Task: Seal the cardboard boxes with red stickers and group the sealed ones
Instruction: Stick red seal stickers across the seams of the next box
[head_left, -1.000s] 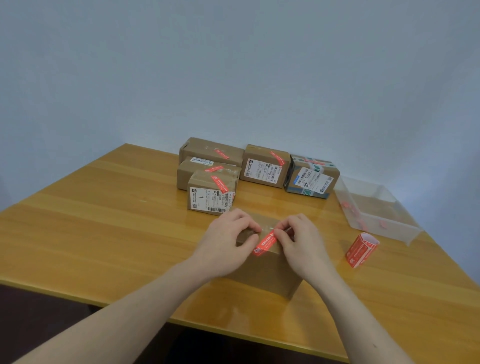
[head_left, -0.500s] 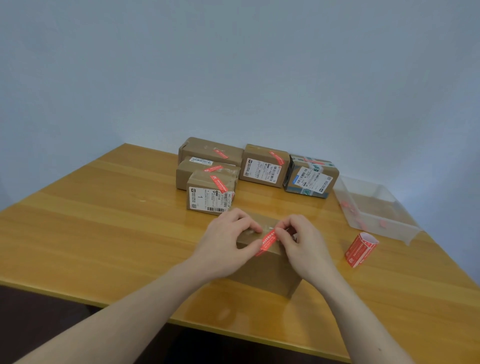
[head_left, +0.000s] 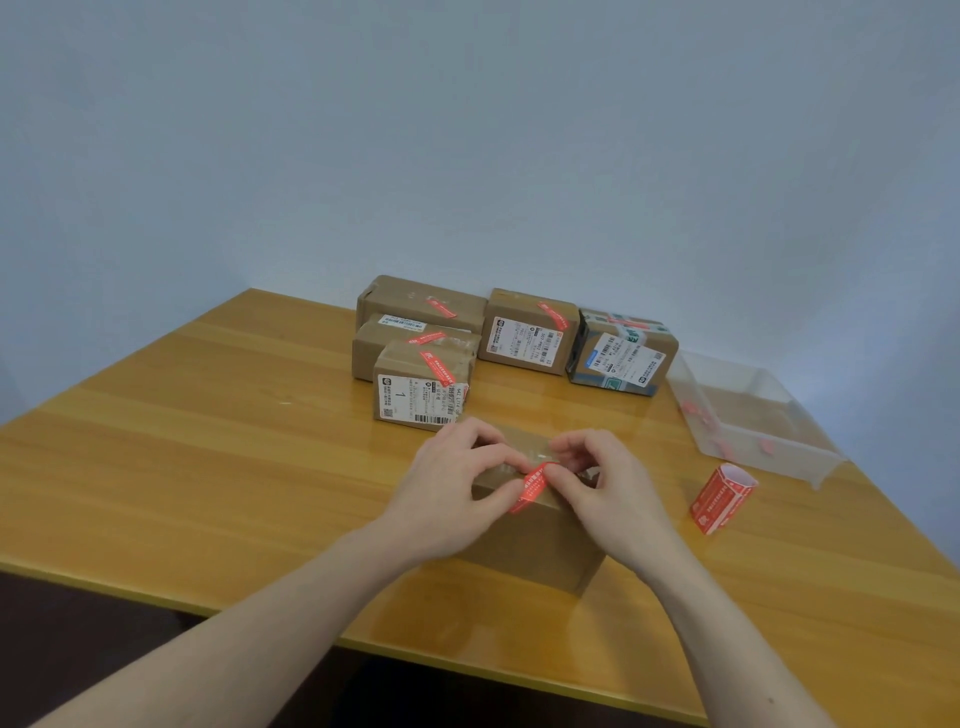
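On the wooden table (head_left: 208, 441), five sealed boxes (head_left: 423, 387) sat grouped at the far middle, each with a red sticker on top. Nearer to us, the left hand (head_left: 447, 493) curled over the plain cardboard box (head_left: 540, 545), thumb pressing the low end of a red sticker (head_left: 531, 487) at its top front edge. The right hand (head_left: 608, 483) pinched the sticker's upper end with curled fingers. Further right we noted the sticker roll (head_left: 721, 499) lying on the table, with a clear plastic tray (head_left: 753, 415) just beyond it.
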